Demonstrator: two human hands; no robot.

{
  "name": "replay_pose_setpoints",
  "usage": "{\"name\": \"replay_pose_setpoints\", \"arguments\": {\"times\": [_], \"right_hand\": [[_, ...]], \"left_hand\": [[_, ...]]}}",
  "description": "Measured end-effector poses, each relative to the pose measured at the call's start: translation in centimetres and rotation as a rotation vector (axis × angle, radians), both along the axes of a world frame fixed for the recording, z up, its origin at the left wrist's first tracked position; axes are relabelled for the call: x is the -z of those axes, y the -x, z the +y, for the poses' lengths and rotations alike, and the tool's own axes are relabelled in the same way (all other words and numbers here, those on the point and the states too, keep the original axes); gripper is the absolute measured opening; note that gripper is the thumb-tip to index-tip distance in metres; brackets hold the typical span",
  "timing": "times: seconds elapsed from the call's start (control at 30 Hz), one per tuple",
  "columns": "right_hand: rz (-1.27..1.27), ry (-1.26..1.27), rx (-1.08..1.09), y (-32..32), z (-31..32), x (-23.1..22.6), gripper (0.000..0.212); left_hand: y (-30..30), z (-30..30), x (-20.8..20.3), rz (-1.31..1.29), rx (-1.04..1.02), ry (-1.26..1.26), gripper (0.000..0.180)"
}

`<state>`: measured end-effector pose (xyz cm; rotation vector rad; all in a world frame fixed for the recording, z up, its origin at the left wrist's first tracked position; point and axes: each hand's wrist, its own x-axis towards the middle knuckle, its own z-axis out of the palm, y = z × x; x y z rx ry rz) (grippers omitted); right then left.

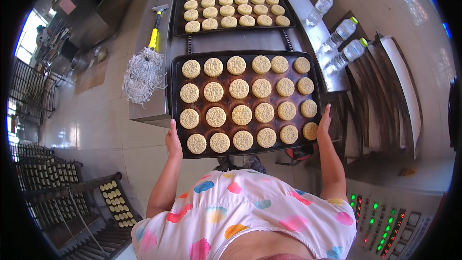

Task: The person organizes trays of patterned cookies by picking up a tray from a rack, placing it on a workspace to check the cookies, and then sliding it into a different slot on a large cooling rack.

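Observation:
My two hands hold a dark baking tray by its near left and right ends. On it stand several rows of round pale-yellow pastries with stamped tops and fluted sides. My left hand grips the left edge near the front corner, its thumb up along the side. My right hand is closed on the right edge, with its other fingers partly hidden beneath. The tray's far part lies over the metal conveyor, and its near edge sticks out toward my body.
A second tray of pastries lies farther along the conveyor, another behind it. On the left ledge are a yellow-handled scraper and a silvery stringy clump. Water bottles stand right; below are stacked trays and a lit control panel. Racks stand lower left.

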<state>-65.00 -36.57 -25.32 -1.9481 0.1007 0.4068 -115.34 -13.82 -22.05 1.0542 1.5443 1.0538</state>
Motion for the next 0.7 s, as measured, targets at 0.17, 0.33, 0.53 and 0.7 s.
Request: {"name": "replay_pose_setpoints", "arguments": {"times": [0.17, 0.33, 0.53, 0.7], "right_hand": [[0.021, -0.157, -0.098, -1.6, 0.4, 1.4, 0.093], [0.047, -0.212, -0.202, -2.9, 0.2, 1.9, 0.091], [0.021, -0.093, -0.491, -2.3, -3.2, 1.4, 0.085], [0.011, -0.226, -0.232, 2.4, -6.9, 3.3, 0.076]], "left_hand": [[-0.4, -0.9, 0.0, 0.038, -0.046, 0.007, 0.06], [-0.1, -1.0, 0.7, -0.013, -0.031, -0.05, 0.061], [1.9, -0.7, 1.6, -0.149, 0.194, 0.014, 0.074], [3.1, -3.8, 2.9, -0.18, 0.087, 0.13, 0.067]]}}
